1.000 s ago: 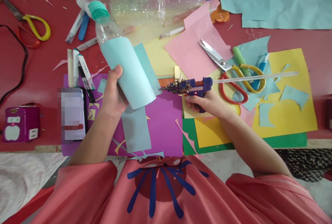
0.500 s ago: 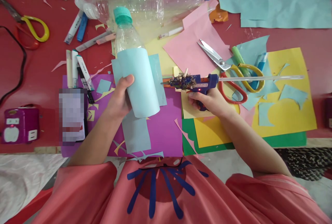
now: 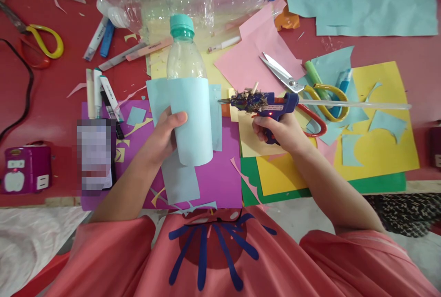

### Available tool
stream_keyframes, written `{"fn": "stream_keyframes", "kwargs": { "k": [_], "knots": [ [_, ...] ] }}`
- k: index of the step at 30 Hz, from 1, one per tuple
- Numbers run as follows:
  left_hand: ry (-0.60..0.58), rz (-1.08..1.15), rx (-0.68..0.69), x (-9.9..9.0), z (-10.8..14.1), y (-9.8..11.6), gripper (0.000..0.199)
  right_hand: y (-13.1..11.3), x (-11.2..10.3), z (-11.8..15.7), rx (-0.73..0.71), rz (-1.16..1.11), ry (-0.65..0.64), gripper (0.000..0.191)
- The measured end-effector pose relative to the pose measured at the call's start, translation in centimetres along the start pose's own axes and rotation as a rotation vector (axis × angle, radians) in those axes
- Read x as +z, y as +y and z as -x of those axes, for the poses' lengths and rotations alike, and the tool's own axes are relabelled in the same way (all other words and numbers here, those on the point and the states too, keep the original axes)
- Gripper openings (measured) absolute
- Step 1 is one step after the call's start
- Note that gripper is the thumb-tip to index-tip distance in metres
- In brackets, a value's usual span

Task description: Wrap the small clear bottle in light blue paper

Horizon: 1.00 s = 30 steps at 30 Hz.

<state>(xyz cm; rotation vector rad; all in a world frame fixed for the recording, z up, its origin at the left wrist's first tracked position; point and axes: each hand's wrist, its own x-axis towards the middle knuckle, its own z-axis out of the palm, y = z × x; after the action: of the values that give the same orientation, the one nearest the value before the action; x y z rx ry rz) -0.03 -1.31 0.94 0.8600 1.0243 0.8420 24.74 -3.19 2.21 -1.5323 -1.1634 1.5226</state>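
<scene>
A clear bottle (image 3: 186,60) with green cap is held above the purple sheet (image 3: 223,164); its lower body is wrapped in light-blue paper (image 3: 195,122). It is clasped by the left hand (image 3: 168,134), the thumb being pressed on the paper. By the right hand (image 3: 279,131), the handle of a blue glue gun (image 3: 275,106) is gripped, so the two hands are well apart. The nozzle is pointed at the bottle, and a narrow gap is left between them. Behind the gun, a long glue stick (image 3: 358,103) is extended over the scissors (image 3: 292,85) and the yellow sheet (image 3: 396,150). Beyond the cap, the room is limited by lying clear bottles (image 3: 172,8). The purple sheet's left edge is covered by a phone (image 3: 96,154), its far left corner by pens (image 3: 110,97). The front edge of the red counter (image 3: 69,118) is reached by the purple sheet.
</scene>
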Motion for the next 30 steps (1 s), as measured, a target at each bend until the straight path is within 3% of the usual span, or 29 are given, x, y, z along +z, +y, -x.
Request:
{"fn": "stream_keyframes", "kwargs": {
  "k": [7, 23, 26, 30],
  "knots": [
    [-0.044, -0.099, -0.031, -0.1, 0.3, 0.0, 0.055, -0.2, -0.2, 0.0, -0.032, 0.023, 0.034, 0.020],
    [-0.072, -0.023, -0.011, -0.5, 0.4, -0.2, 0.053, 0.1, -0.5, -0.2, -0.054, 0.002, 0.055, 0.018],
    [-0.050, -0.023, 0.040, -0.6, 0.3, -0.2, 0.049, -0.1, -1.1, -0.1, -0.046, 0.006, 0.052, 0.013],
    [0.019, -0.019, 0.050, -0.4, 0.0, 0.0, 0.059, -0.9, -2.8, 0.3, -0.037, -0.144, 0.031, 0.010]
  ]
}}
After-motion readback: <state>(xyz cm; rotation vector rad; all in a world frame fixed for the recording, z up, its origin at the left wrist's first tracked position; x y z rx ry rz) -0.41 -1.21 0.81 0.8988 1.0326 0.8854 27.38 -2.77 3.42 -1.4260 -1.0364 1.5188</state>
